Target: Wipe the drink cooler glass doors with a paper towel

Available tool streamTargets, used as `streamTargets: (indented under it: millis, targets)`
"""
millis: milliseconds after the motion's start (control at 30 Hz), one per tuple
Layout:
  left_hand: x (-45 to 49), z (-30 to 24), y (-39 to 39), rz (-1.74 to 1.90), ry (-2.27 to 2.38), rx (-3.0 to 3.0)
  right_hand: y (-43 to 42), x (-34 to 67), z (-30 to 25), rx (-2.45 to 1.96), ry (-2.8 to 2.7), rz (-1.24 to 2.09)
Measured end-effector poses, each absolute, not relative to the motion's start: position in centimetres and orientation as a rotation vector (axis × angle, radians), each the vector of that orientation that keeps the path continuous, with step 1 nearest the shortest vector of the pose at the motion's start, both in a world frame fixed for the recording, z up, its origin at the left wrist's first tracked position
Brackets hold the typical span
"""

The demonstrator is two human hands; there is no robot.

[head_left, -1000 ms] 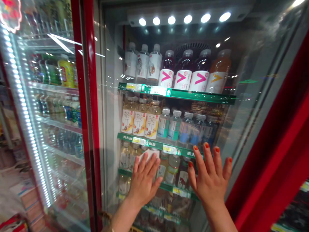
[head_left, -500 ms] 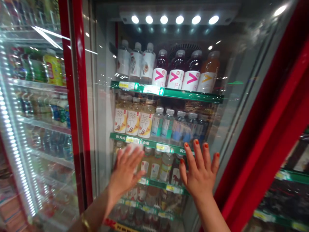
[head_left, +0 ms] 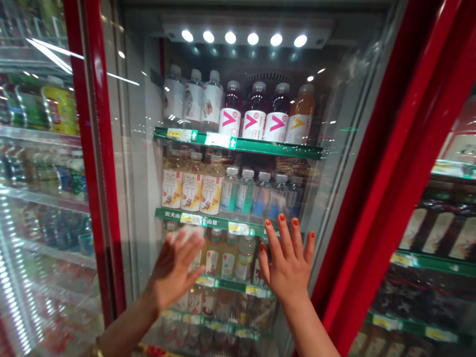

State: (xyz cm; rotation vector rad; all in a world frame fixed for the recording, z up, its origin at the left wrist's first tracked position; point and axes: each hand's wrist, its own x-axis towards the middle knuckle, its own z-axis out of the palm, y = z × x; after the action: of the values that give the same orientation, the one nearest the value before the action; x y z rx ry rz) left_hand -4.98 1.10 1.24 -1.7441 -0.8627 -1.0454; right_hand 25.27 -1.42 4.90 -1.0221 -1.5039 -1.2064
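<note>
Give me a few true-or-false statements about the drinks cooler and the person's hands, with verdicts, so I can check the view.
1. The right hand has orange-red nails. True.
2. The left hand is clenched in a fist. False: it is open with fingers spread, in front of the glass door.
3. Three dark red bottles stand on the top shelf. True.
4. The right hand wears a bracelet. False: the gold bracelet is on the left wrist.
5. Three bottled teas stand on the next shelf down. True.
</note>
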Motion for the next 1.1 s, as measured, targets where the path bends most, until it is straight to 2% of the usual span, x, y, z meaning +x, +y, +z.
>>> streamTargets:
  millis: [100, 200, 267, 333, 400, 467, 533, 600, 667, 733, 800, 867, 933, 1000, 1100]
  targets:
    - [-8.2, 7.7, 2.7, -1.348, -1.225, -1.561, -1.4, 25.1, 4.9, -1.009, -1.502, -1.2]
    - [-5.6, 13.3, 3.1, -1.391, -1.255, -1.574, -1.5, 25.0, 5.1, -0.995, -1.51, -1.199]
    - [-2.4, 12.6, 2.5, -1.212, -1.035, -1.709, -1.5, 25.1, 5.2, -0.984, -1.518, -1.188]
    - [-0.6, 9.5, 1.7, -0.937, -0.744, -1.856, -1.6, 25.1, 5.3, -0.972, -1.518, -1.175]
    - [-1.2, 7.1, 1.2, -0.861, -0.646, -1.88, -1.7, 25.1, 5.3, -0.965, -1.516, -1.166]
    - [-3.3, 7.8, 1.3, -0.992, -0.823, -1.815, -1.7, 25.0, 5.3, -0.961, -1.516, -1.162]
    - [-4.7, 11.3, 1.8, -1.171, -1.042, -1.739, -1.7, 24.9, 5.3, -0.961, -1.515, -1.159]
    - [-3.8, 15.3, 2.3, -1.243, -1.122, -1.737, -1.7, 24.9, 5.3, -0.962, -1.513, -1.159]
    - [-0.9, 17.1, 2.3, -1.206, -1.06, -1.766, -1.6, 24.8, 5.2, -0.978, -1.493, -1.161]
    - [2.1, 15.3, 1.9, -1.072, -0.884, -1.819, -1.6, 24.8, 5.2, -1.01, -1.454, -1.164]
    - [3.3, 11.2, 1.5, -0.909, -0.692, -1.877, -1.5, 24.9, 5.1, -1.042, -1.424, -1.172]
    - [1.7, 7.3, 1.4, -0.835, -0.605, -1.902, -1.5, 24.9, 5.1, -1.062, -1.429, -1.189]
    - [-1.8, 5.7, 1.8, -0.909, -0.692, -1.869, -1.5, 24.9, 5.1, -1.07, -1.45, -1.213]
    - [-5.4, 7.3, 2.3, -1.077, -0.929, -1.806, -1.5, 24.8, 5.2, -1.08, -1.469, -1.24]
    - [-6.9, 12.8, 2.7, -1.318, -1.232, -1.707, -1.4, 24.7, 5.2, -1.105, -1.466, -1.267]
